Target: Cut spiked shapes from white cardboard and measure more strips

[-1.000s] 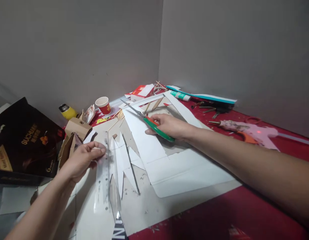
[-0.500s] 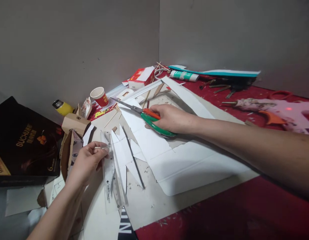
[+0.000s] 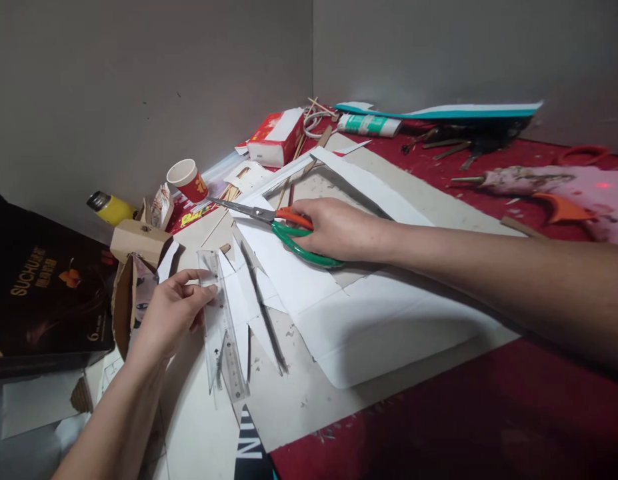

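Note:
My right hand (image 3: 341,229) is wrapped round the handles of a pair of scissors (image 3: 261,215), one orange and one green. Their blades look closed and point left, over the white card sheet and toward the paper cup. With thumb and forefinger, my left hand (image 3: 176,310) pinches a clear plastic ruler (image 3: 233,353) near its upper end; the exact contact is partly hidden. Right beside the ruler lies a white paper cutout (image 3: 241,293) with pointed arms. A large white card sheet (image 3: 359,333) with a cut-out opening lies beneath my right hand and forearm.
A red and white paper cup (image 3: 191,183), a yellow bottle (image 3: 113,208) and a red box (image 3: 273,140) stand toward the back. On the right lies a pink glue gun (image 3: 533,183). A black carton (image 3: 49,280) and torn cardboard (image 3: 141,241) are at left.
The ruler lies flatter beside the cutout, with my left hand still at its upper end. The scissors have shifted slightly left with my right hand. The view has tilted a little.

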`<act>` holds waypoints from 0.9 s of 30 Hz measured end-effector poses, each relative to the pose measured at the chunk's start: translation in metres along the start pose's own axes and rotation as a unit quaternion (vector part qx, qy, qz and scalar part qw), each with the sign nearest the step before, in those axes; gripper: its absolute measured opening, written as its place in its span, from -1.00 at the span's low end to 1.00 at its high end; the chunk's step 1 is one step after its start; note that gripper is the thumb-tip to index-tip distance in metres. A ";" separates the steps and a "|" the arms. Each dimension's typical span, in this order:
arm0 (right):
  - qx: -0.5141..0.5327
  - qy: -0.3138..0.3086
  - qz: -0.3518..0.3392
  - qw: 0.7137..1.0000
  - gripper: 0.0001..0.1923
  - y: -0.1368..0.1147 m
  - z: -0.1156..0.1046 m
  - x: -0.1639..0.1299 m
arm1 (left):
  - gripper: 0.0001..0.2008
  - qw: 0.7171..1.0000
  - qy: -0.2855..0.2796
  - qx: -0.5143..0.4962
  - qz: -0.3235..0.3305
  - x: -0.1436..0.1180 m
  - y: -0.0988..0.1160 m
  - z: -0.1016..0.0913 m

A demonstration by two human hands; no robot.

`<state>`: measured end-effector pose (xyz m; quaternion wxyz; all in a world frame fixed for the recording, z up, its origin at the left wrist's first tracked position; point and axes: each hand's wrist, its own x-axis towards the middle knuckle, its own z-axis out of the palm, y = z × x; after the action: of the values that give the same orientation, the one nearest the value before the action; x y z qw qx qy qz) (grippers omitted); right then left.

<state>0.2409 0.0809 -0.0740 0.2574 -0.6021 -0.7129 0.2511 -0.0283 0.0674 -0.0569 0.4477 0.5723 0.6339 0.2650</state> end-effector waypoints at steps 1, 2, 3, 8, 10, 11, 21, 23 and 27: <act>-0.002 0.000 -0.001 1.000 -0.93 0.000 0.000 0.000 | -0.58 1.000 -0.001 0.001 -0.001 0.001 0.000 0.000; -0.004 0.000 -0.001 1.000 -0.92 0.001 0.001 0.000 | -0.58 1.000 -0.002 0.001 -0.001 0.001 0.001 0.000; -0.007 0.000 0.000 1.000 -0.91 0.001 0.001 0.000 | -0.58 1.000 -0.004 0.002 -0.002 0.001 0.002 0.001; -0.018 0.003 -0.002 1.000 -0.86 0.003 0.002 0.001 | -0.56 1.000 -0.011 0.016 0.002 -0.002 0.010 -0.001; -0.039 0.003 0.005 0.999 -0.87 0.003 0.000 0.001 | -0.55 1.000 -0.010 0.024 0.005 -0.004 0.012 -0.001; -0.052 0.002 0.009 0.999 -0.86 0.002 -0.001 0.001 | -0.56 1.000 -0.010 0.026 0.005 -0.004 0.012 -0.001; -0.183 0.002 -0.012 0.983 -0.79 0.000 -0.006 0.001 | -0.68 1.000 -0.019 -0.012 0.008 -0.006 0.001 -0.003; -0.216 -0.007 -0.017 0.976 -0.77 -0.004 -0.013 -0.001 | -0.65 1.000 -0.020 -0.021 0.013 -0.006 -0.002 -0.006; -0.227 0.011 -0.054 0.972 -0.75 -0.027 -0.027 -0.005 | -0.55 0.999 -0.015 -0.035 0.031 -0.007 -0.004 -0.009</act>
<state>0.2394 0.0732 -0.0364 0.1350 -0.6083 -0.7796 0.0624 -0.0379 0.0618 -0.0544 0.4684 0.5792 0.5997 0.2925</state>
